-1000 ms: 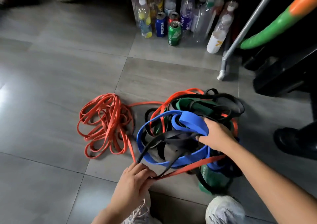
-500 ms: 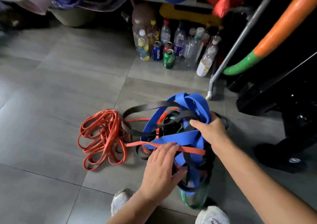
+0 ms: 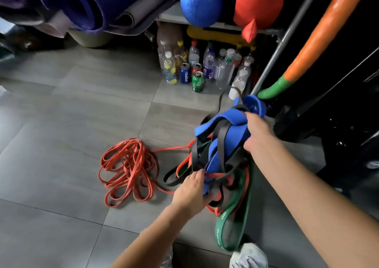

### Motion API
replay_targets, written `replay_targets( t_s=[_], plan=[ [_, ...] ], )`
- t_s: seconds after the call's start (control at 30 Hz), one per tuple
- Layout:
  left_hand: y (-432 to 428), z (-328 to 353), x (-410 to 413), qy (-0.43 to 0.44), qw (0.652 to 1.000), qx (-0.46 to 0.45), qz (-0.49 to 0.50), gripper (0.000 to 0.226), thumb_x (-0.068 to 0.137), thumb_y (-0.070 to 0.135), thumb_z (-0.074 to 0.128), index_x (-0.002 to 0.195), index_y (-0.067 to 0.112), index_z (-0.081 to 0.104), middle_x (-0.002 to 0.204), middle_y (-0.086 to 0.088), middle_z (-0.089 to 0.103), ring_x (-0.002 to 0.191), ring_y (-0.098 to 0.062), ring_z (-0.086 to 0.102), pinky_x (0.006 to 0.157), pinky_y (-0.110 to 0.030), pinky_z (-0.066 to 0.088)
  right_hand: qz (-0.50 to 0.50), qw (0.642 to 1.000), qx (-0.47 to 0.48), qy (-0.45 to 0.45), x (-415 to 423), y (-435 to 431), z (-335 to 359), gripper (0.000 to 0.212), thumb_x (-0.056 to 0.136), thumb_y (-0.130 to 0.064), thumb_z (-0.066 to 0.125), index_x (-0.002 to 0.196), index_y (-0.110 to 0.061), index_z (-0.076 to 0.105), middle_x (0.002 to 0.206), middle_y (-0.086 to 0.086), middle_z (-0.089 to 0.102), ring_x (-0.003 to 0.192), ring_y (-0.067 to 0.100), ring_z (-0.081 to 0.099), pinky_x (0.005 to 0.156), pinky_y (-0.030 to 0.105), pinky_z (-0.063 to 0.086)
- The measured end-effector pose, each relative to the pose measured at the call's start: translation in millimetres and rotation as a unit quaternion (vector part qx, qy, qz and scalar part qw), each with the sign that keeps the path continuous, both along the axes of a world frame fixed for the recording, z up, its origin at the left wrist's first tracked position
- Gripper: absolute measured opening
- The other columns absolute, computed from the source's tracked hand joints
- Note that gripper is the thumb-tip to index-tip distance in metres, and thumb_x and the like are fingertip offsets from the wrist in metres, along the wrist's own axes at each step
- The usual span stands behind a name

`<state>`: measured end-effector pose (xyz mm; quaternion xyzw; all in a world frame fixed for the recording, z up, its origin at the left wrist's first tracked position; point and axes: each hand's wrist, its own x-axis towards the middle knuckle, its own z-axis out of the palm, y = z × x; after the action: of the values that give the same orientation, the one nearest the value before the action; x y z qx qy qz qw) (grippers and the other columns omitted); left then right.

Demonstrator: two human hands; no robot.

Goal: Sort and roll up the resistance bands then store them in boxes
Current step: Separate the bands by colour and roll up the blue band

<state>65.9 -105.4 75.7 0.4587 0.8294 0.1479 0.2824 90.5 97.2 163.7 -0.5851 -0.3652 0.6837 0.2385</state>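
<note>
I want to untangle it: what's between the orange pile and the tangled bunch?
Head view: an orange strand stretches over the floor, joining orange pile and tangled bunch.

Loose band pile (image 3: 127, 171) left of held tangle (image 3: 221, 144) — bottles (image 3: 205, 68) behind

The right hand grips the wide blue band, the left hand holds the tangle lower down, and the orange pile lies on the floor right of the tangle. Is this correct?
No. In the head view the orange pile lies left of the tangle, not right. The rest is right: right hand on the wide blue band, left hand lower on the tangle.
</note>
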Motion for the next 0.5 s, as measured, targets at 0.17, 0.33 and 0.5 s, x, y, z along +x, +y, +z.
replay_targets(
  t_s=[0.17, 0.33, 0.5],
  plan=[
    [0.3, 8.3, -0.1, 0.097, 0.994, 0.046, -0.004, 0.031, 0.092, 0.034, 0.049, 0.112, 0.010, 0.052, 0.110, -0.009, 0.051, 0.097, -0.033, 0.056, 0.079, -0.045, 0.045, -0.020, 1.000, -0.006, 0.018, 6.9, 24.2, 43.3, 0.029, 0.095, -0.025, 0.045, 0.120, -0.015, 0.054, 0.106, 0.004, 0.060, 0.080, 0.020, 0.058, 0.061, 0.032, 0.046],
    [-27.8, 21.0, -16.5, 0.112, 0.971, 0.206, -0.044, 0.013, 0.082, 0.017, 0.068, 0.085, 0.005, 0.068, 0.089, -0.011, 0.063, 0.080, -0.031, 0.063, 0.072, -0.036, 0.051, -0.090, 0.991, -0.090, 0.048, 20.8, 41.4, 67.3, 0.037, 0.097, -0.035, 0.039, 0.123, -0.012, 0.052, 0.123, 0.009, 0.059, 0.095, 0.024, 0.058, 0.068, 0.034, 0.040],
    [-25.9, 35.8, -15.5, -0.027, 0.996, 0.080, 0.031, 0.040, 0.083, 0.030, 0.068, 0.115, 0.007, 0.057, 0.102, -0.008, 0.062, 0.096, -0.028, 0.057, 0.078, -0.027, 0.037, -0.020, 0.995, -0.041, 0.085, 29.8, 24.6, 83.3, 0.044, 0.099, -0.025, 0.031, 0.137, -0.008, 0.042, 0.142, 0.010, 0.046, 0.127, 0.026, 0.047, 0.082, 0.037, 0.040]
  ],
)
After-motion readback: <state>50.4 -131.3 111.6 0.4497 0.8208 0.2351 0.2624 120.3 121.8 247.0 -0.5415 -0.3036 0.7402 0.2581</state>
